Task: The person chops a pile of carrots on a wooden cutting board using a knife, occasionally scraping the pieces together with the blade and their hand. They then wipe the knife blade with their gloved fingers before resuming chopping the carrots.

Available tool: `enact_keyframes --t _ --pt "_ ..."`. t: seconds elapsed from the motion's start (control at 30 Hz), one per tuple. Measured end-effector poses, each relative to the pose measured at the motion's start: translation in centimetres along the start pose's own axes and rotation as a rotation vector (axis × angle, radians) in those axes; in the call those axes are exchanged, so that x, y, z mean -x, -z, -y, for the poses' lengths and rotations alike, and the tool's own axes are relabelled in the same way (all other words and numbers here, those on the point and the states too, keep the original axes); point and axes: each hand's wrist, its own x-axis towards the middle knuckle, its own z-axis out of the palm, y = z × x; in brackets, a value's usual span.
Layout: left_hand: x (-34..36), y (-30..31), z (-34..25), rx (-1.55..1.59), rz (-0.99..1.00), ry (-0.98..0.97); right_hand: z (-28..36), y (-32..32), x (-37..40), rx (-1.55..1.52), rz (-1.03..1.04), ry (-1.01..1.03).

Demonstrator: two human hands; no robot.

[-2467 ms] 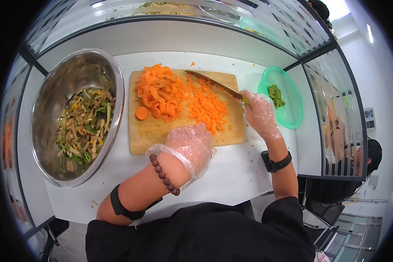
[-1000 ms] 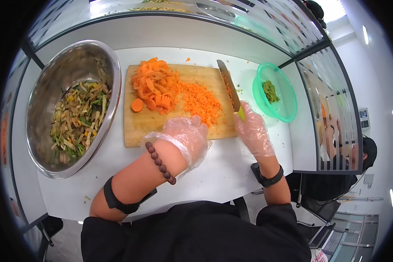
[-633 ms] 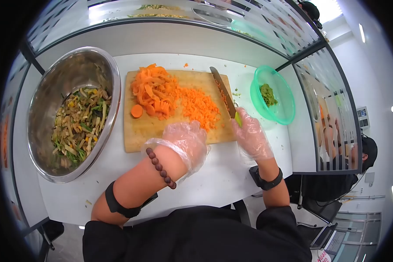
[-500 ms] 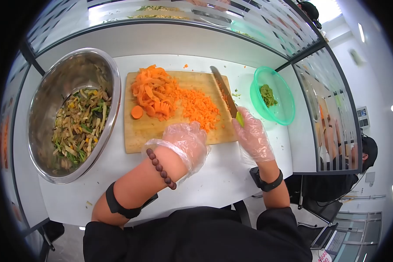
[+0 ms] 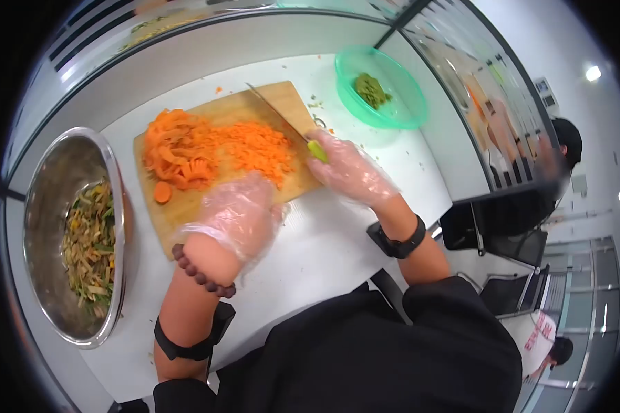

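My right hand (image 5: pixel 348 171), in a clear plastic glove, is closed round the green handle of a kitchen knife (image 5: pixel 279 112). The blade points up and left over the right side of a wooden cutting board (image 5: pixel 282 93). My left hand (image 5: pixel 234 210), gloved too, lies at the board's front edge just below the carrots. Its fingers curl inward, and whatever they hold, if anything, is hidden. Finely chopped carrot (image 5: pixel 258 148) is piled on the middle of the board. Left of that lie carrot strips (image 5: pixel 179 144) and a round carrot piece (image 5: pixel 162 193).
A large steel bowl (image 5: pixel 120 227) of chopped mixed vegetables (image 5: pixel 89 248) stands at the left. Back right, a green plastic bowl (image 5: pixel 410 118) holds a green mash (image 5: pixel 372 91). Partition walls border the white table (image 5: pixel 310 241). Other people are beyond the right partition.
The view has turned and shifted, so the board and bowls appear tilted and further left. My right hand keeps the knife, whose blade now shows more edge-on. The left hand stays by the carrots.
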Motion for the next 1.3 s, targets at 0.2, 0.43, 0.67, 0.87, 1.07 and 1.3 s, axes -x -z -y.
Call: enact_keyframes --t 0.2,0.43,0.67,0.87,1.07,1.3 --pt "0.6 -0.1 0.0 -0.053 -0.043 -0.012 1.4 0.1 0.1 0.057 0.080 -0.101" --pt "0.5 0.7 -0.6 -0.005 -0.049 -0.014 -0.2 -0.6 0.1 0.051 0.038 -0.015" --pt "0.5 0.5 -0.6 0.001 -0.070 0.007 -0.3 -0.5 0.0 0.016 0.060 -0.008" --pt "0.5 0.8 -0.8 -0.024 -0.013 0.030 0.5 0.2 -0.1 0.000 0.155 -0.114" --pt "0.2 0.5 -0.6 0.005 -0.024 0.039 0.2 -0.2 -0.2 0.021 0.087 -0.060" --pt "0.0 0.0 -0.4 0.003 -0.016 0.057 0.6 -0.2 -0.2 -0.037 0.024 -0.070"
